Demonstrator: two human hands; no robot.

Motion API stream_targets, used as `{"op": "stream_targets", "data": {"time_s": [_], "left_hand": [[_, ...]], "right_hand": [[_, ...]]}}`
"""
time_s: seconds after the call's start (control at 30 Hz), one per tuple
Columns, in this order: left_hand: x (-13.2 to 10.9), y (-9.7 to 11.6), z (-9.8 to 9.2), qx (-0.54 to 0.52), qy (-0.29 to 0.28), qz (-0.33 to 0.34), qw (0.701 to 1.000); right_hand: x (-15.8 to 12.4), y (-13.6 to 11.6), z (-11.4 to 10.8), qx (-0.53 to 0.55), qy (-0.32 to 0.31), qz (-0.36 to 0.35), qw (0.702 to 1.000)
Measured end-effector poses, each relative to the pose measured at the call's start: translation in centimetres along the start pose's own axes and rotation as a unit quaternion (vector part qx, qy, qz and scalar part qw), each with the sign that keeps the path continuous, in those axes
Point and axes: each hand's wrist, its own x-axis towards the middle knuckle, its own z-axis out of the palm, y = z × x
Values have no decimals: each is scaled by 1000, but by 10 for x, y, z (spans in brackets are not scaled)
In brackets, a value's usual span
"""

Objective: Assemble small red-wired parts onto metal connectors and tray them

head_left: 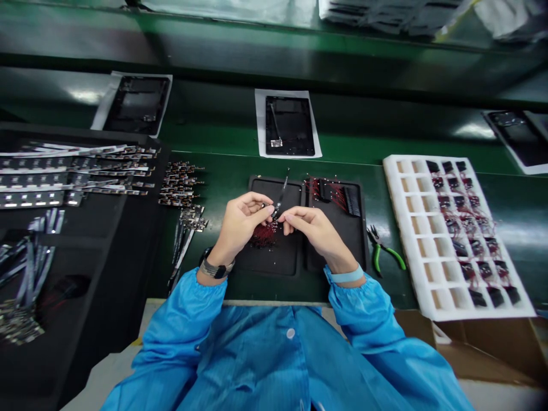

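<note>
Over a black tray, my left hand pinches a small circuit board with a thin flat cable that points up and away. My right hand is close beside it, thumb and forefinger pressed together near the board's right edge. Whatever sits between those fingertips is too small to make out. Just beneath my hands lies a pile of short red wires with small pale ends. In the second black tray to the right, black rectangular parts with red wires rest at the far end.
Green-handled pliers lie right of the trays, beside a white foam tray partly filled with black wired parts. Circuit boards with flat cables are stacked left, near a black box. A tablet-like housing lies on white sheeting at the back.
</note>
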Motion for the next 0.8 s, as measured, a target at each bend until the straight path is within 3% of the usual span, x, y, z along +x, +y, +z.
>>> {"op": "stream_targets", "data": {"time_s": [0.47, 0.8], "left_hand": [[-1, 0, 1, -1, -45, -37, 998], [-1, -1, 0, 10, -43, -42, 998]], "right_hand": [[-2, -7, 5, -41, 23, -14, 999], [-4, -8, 6, -93, 40, -19, 995]]}}
